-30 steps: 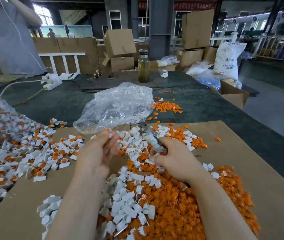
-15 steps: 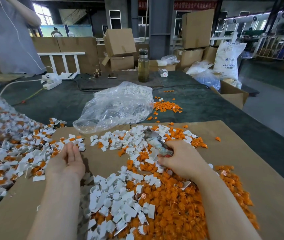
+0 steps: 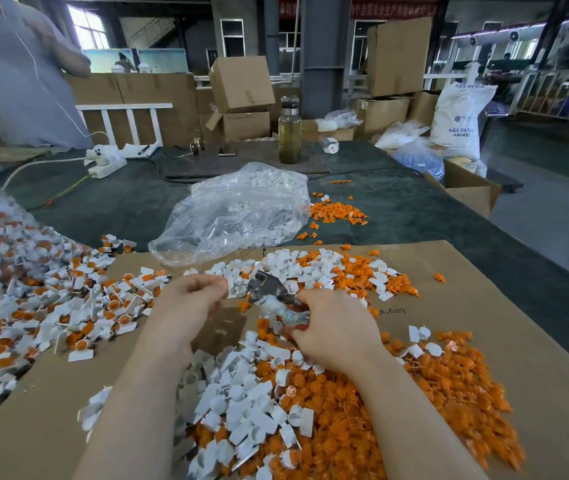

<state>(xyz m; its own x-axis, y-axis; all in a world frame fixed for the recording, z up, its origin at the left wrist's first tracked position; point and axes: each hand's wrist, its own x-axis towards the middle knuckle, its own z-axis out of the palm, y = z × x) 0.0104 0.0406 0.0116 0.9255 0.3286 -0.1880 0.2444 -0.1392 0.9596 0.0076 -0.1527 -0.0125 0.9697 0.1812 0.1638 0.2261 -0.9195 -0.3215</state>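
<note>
Okay, mixed white and orange plastic parts (image 3: 276, 403) heaped on cardboard sheet (image 3: 484, 306) over tabletop (image 3: 414, 209). Right hand (image 3: 335, 330) grips wrapped-handle pliers (image 3: 266, 288) just above the heap, head pointing up-left. Left hand (image 3: 189, 303) just beside pliers head, fingers curled; blurred, can't tell if holding anything. Further back: clear bag (image 3: 234, 213), bottle (image 3: 289, 133).

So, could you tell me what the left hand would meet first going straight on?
Probably the loose white pieces just ahead of the left hand, then the clear plastic bag; depth is unclear.
</note>
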